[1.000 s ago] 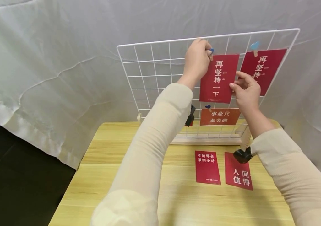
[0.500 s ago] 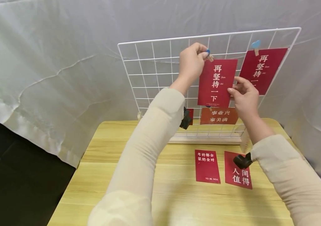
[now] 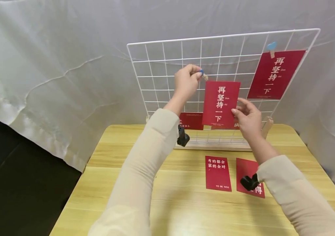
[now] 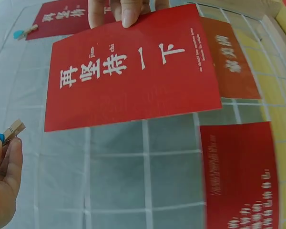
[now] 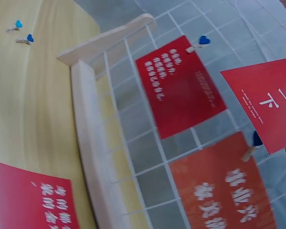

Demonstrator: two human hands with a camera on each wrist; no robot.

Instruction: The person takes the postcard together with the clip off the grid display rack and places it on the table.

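Only the right wrist view shows two loose heart-topped pegs (image 5: 23, 31) on the tabletop. At the white wire grid's (image 3: 167, 49) six o'clock, the right hand (image 3: 248, 119) pinches the red printed card (image 3: 221, 103); at ten o'clock of it, left hand (image 3: 186, 82) fingertips clamp a small blue-topped wooden clothespin (image 3: 203, 74).

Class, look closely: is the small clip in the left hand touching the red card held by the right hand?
Apart. The left wrist view shows white grid between the clip and the red card; the head view shows a gap too.

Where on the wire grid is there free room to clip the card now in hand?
The grid's upper left and middle squares are bare, bordered by the left hand with its clip and the clipped card at top right. The bottom row is crowded: two cards hang behind the held card.
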